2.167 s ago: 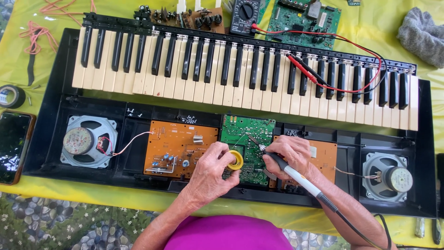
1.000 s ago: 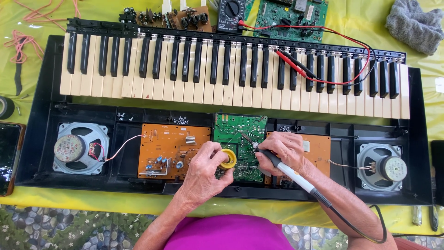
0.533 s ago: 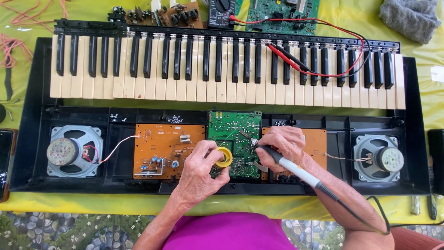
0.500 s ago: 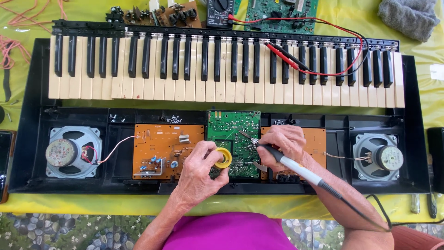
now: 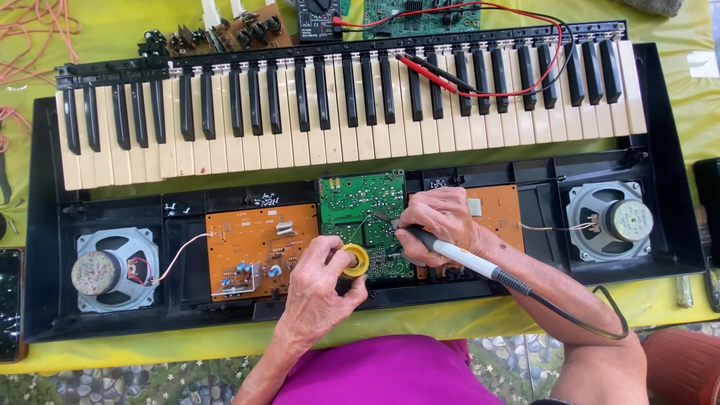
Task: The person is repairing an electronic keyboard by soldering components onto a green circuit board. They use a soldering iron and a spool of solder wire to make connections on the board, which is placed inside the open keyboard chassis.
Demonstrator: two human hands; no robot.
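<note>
An opened electronic keyboard [image 5: 45,225] lies on a yellow cloth with its boards exposed. My left hand [image 5: 319,281] holds a small yellow spool of solder wire [image 5: 357,260], and a thin strand runs up from it over the green circuit board [image 5: 360,206]. My right hand [image 5: 439,225] grips a soldering iron [image 5: 469,262] with a white handle and black cord. Its tip rests on the green board near the strand's end. An orange board [image 5: 255,244] sits to the left of the green one, another orange board [image 5: 499,210] lies partly under my right hand.
Round speakers sit at the left [image 5: 112,268] and right [image 5: 611,220] ends of the case. Red and black multimeter probes [image 5: 442,75] lie across the keys, leading to a meter [image 5: 319,15] at the back. Loose circuit boards [image 5: 247,26] and orange wires [image 5: 37,30] lie behind; a phone [image 5: 9,300] at left.
The view has shifted and the keyboard has slid up and left in the picture. Both hands stay over the green board with the spool and iron in the same grip.
</note>
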